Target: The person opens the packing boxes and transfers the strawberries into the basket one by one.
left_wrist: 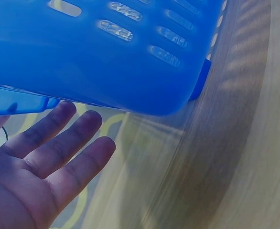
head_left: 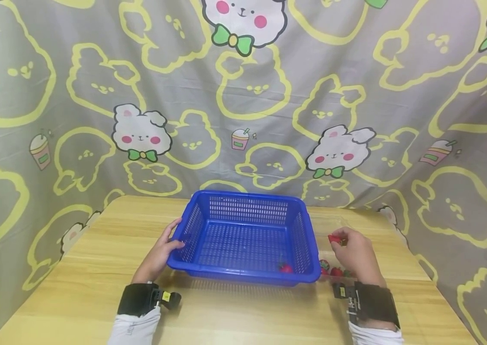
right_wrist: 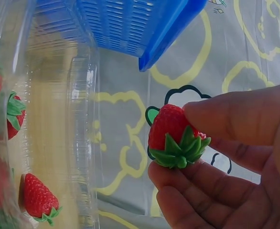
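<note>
We are observing a strawberry (right_wrist: 166, 125) above the right side of the table (head_left: 226, 318), to the right of a blue slotted basket (head_left: 248, 275). The right hand (head_left: 357, 254) is pinching the fruit between thumb and fingers. Its body is showing a bright red, dimpled surface, and pointed green leaves are fanning out from its base. The left hand (head_left: 160, 251) is lying at the basket's left wall, its fingers spread — whether their tips are pressing on the plastic, we cannot tell.

In the head view we are finding a second strawberry (head_left: 286, 269) lying inside the basket, in the near right corner; neither wrist view is showing it. The right wrist view is giving us the held fruit's leaves in full, where the head view is offering little more than a red patch. It is also revealing the ribbed wall of a clear container (right_wrist: 82, 124) — faint from above — with loose strawberries (right_wrist: 38, 194) lying in it. The left wrist view alone is presenting the left palm and the basket's outer slots close up.
</note>
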A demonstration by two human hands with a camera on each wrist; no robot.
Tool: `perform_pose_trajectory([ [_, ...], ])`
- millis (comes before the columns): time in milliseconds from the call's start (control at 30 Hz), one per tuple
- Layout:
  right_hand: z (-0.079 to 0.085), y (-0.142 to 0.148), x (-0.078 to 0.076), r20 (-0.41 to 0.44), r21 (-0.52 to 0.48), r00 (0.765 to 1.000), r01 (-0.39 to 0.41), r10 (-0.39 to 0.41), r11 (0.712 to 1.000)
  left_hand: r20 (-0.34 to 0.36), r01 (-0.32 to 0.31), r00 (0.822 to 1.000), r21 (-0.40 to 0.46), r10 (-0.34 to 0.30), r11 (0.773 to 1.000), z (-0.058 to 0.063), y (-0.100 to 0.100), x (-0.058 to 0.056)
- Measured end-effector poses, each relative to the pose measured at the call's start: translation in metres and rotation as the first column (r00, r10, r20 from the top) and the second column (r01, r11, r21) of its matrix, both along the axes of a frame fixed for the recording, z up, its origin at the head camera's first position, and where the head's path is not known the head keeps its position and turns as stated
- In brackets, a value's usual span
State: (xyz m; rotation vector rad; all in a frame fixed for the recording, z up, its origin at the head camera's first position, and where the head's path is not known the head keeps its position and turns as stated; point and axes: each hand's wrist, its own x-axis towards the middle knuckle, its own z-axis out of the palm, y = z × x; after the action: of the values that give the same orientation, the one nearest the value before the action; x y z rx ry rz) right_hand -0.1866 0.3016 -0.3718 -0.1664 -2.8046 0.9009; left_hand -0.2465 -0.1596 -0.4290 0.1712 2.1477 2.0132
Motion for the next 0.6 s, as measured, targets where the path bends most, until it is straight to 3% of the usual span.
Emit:
perform_pose_trajectory([
  [600,0.0045,-0.0026,0.0018,-0.019,0.006,1.000,-0.012,0.012,1.000,-0.009,0.000,1.000,-0.004,0.000,1.000,0.0030,-0.0003,0.0017],
])
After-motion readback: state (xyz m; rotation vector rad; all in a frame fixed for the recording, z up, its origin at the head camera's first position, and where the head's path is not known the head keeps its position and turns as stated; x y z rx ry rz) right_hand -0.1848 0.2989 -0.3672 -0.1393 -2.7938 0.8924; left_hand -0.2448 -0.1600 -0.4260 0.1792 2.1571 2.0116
